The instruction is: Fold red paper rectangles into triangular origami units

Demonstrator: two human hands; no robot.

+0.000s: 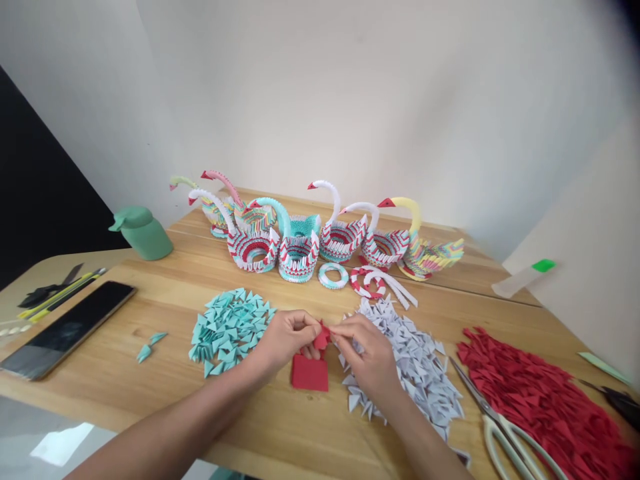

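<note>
A small piece of folded red paper (323, 335) is held up between my two hands over the middle of the table. My left hand (294, 333) pinches its left side with thumb and fingers. From the right, the fingertips of my right hand (367, 350) are closed on its other edge. Just below lies a flat stack of red paper (310, 373), its upper edge partly covered by my left fingers. Teal folded paper triangles (233, 330) are heaped left of my left hand. Pale grey-lilac triangles (417, 360) lie heaped beside and partly behind my right hand.
Several folded-paper swans (253, 250) stand along the back, with paper rings (333, 276) before them. Red triangles (540, 400) and scissors (493, 410) lie at right, near a green-tipped translucent strip (525, 277). A phone (70, 327) and green lidded container (145, 233) are at left.
</note>
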